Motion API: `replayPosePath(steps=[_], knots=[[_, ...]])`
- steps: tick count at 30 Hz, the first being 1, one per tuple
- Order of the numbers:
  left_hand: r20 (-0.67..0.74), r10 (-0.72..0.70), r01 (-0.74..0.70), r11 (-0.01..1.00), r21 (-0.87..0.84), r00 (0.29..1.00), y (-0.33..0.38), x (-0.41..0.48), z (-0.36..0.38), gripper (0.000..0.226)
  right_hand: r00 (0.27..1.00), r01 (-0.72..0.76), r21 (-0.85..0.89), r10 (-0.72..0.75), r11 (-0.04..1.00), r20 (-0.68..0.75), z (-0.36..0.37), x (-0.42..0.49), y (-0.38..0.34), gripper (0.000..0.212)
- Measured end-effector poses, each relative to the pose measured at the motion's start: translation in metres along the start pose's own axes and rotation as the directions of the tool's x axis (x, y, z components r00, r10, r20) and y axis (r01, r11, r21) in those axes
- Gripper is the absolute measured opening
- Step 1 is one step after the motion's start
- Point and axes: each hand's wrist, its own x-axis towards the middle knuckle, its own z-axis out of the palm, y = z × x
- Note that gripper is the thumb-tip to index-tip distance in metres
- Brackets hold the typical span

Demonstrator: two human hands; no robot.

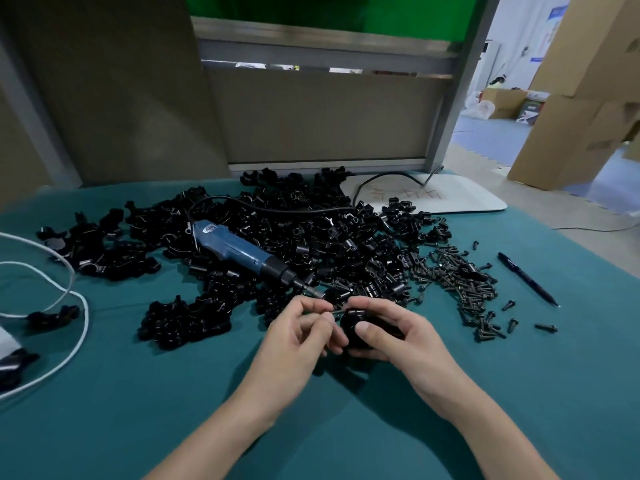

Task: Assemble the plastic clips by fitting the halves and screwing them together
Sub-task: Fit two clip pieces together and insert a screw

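Plastic clip (360,329), lower ctr of frame, gripped in R hand (398,336); L hand (301,327) just left pinches screw (335,310) against it. Clip-half pile (311,230) above, screw pile (460,282) to the right.

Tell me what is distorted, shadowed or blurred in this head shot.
Head view: the wide-angle lens bends the partition frame towards the edges; a soft shadow lies on the green cloth under the wrists; the clip in the right hand and the screw pinched by the left hand are dark and soft, their details unreadable.

Assembly workshop: clip pile (277,237), electric screwdriver (239,252).
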Motion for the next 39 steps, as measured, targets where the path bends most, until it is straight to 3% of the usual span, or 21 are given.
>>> replayPosePath(steps=[14, 18, 21, 24, 28, 33, 36, 39], knots=[[0.026, -0.021, 0.022, 0.999, -0.044, 0.999, -0.007, 0.004, -0.005, 0.015, 0.999, 0.024, -0.09, -0.027, 0.996, -0.031, 0.001, -0.002, -0.001, 0.029], [0.041, -0.006, 0.009, 0.997, -0.075, 0.999, -0.008, 0.005, -0.006, 0.028, 1.0, 0.025, -0.088, -0.026, 0.996, -0.016, 0.001, -0.002, -0.002, 0.029], [0.037, 0.001, 0.002, 0.997, -0.077, 0.999, -0.009, 0.006, -0.005, 0.02, 1.0, 0.025, -0.085, -0.026, 0.996, -0.014, 0.0, -0.002, -0.002, 0.028], [-0.006, -0.004, 0.005, 1.0, 0.019, 1.0, -0.009, 0.005, -0.002, 0.014, 0.999, 0.027, -0.073, -0.029, 0.997, -0.021, 0.0, -0.003, -0.002, 0.029], [-0.043, 0.009, -0.004, 0.993, 0.122, 0.999, -0.013, 0.001, -0.001, 0.031, 1.0, 0.029, -0.088, -0.029, 0.996, 0.002, 0.001, -0.004, -0.002, 0.03], [-0.011, 0.016, -0.015, 0.995, 0.098, 1.0, -0.012, 0.002, -0.001, 0.002, 1.0, 0.025, -0.071, -0.025, 0.997, -0.002, 0.001, -0.003, -0.002, 0.03], [-0.022, -0.025, 0.025, 0.999, -0.032, 0.999, -0.011, 0.002, 0.0, 0.02, 1.0, 0.03, -0.073, -0.03, 0.997, 0.0, 0.0, -0.003, -0.001, 0.03], [-0.064, -0.061, 0.06, 0.998, -0.02, 0.996, -0.009, 0.002, 0.0, 0.036, 1.0, 0.028, -0.079, -0.029, 0.996, -0.007, 0.0, -0.003, -0.001, 0.03]])
